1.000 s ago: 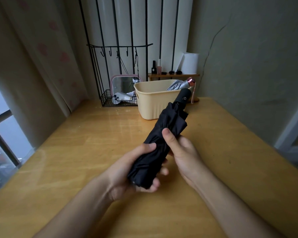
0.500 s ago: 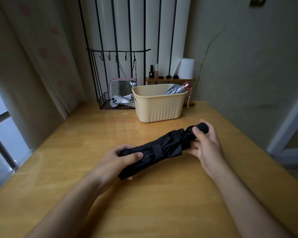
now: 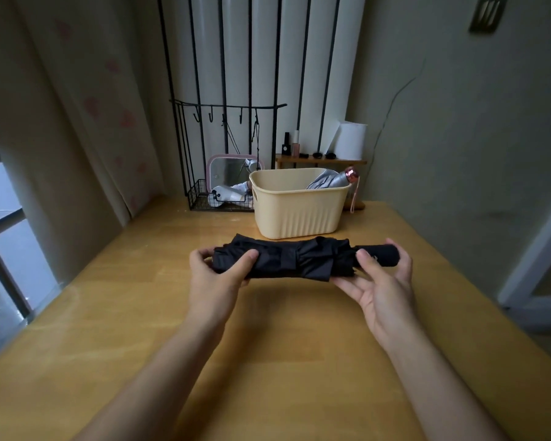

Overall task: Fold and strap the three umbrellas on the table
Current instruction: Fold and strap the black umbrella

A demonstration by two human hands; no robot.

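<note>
Both forearms reach out over the table [image 3: 115, 313]. The left hand [image 3: 215, 276] curls round the cloth end of the black umbrella [image 3: 287, 259]. The right hand [image 3: 380, 281] pinches its handle [image 3: 383, 254], thumb on top, lower fingers spread loosely beneath. The umbrella lies crosswise, handle to the right. Just beyond, a basket [image 3: 299, 214] holds a silver umbrella [image 3: 328, 180].

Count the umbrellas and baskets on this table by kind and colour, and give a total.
Black umbrella, held by left hand and right hand: 1
Silver umbrella, pink handle: 1
Beige basket: 1
Wire basket: 1
Total: 4
Uncounted: white item, too unclear to class.
</note>
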